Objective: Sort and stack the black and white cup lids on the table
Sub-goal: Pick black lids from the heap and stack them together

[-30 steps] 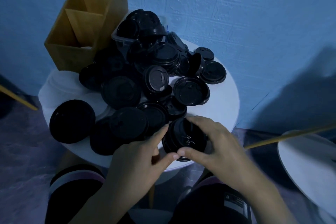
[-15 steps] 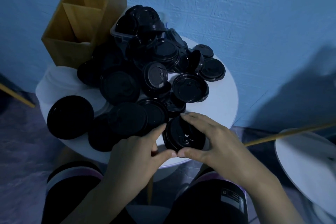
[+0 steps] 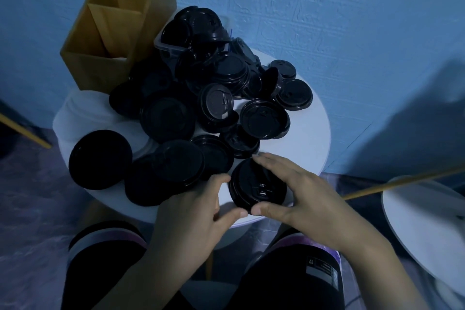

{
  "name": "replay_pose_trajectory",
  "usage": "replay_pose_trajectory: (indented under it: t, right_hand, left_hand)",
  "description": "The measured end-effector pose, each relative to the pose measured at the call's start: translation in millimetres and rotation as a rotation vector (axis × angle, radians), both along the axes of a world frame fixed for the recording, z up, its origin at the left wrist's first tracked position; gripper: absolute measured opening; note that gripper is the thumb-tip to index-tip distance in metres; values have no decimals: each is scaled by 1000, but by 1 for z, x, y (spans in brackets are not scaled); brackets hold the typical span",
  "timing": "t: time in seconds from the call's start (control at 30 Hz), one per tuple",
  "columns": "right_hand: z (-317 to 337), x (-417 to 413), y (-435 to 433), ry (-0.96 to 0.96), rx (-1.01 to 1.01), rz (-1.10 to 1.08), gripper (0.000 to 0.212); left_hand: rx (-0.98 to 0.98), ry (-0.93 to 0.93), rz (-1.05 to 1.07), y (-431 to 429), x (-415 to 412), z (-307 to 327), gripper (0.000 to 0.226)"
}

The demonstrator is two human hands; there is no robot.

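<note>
One wooden holder stands at the table's eleven o'clock. Well over a dozen loose black lids are heaped at the centre, overlapping past exact count. At five o'clock, left hand and right hand each curl a narrow grip round one lid stack.

Glossy black plastic lids, a matt wooden holder, a smooth white table.

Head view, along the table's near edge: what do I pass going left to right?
Lone black lid → left hand → black lid stack → right hand → second white table.
</note>
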State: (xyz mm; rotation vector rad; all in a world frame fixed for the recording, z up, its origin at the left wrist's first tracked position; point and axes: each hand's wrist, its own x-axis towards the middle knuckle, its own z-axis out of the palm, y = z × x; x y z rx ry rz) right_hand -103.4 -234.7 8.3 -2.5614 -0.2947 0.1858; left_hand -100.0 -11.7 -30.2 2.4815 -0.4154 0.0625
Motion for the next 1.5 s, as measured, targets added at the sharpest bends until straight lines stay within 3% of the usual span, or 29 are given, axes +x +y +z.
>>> replay_pose_trajectory:
  t: [0.1, 0.37, 0.63, 1.17, 1.5]
  right_hand:
    - [0, -2, -2, -3, -10, 15, 84]
    - [1, 3, -6, 40, -12, 20, 86]
    - [3, 8, -11, 83, -36, 72, 87]
    - [-8, 0, -2, -20, -20, -16, 92]
    - [-17, 7, -5, -22, 83, -99, 98]
  left_hand:
    - [80, -6, 17, -4, 0, 4, 79]
    - [200, 72, 7, -5, 4, 10, 81]
    - [158, 47, 12, -4, 5, 5, 72]
    - [107, 22, -20, -1, 6, 5, 60]
    - [-13, -7, -33, -2, 2, 1, 77]
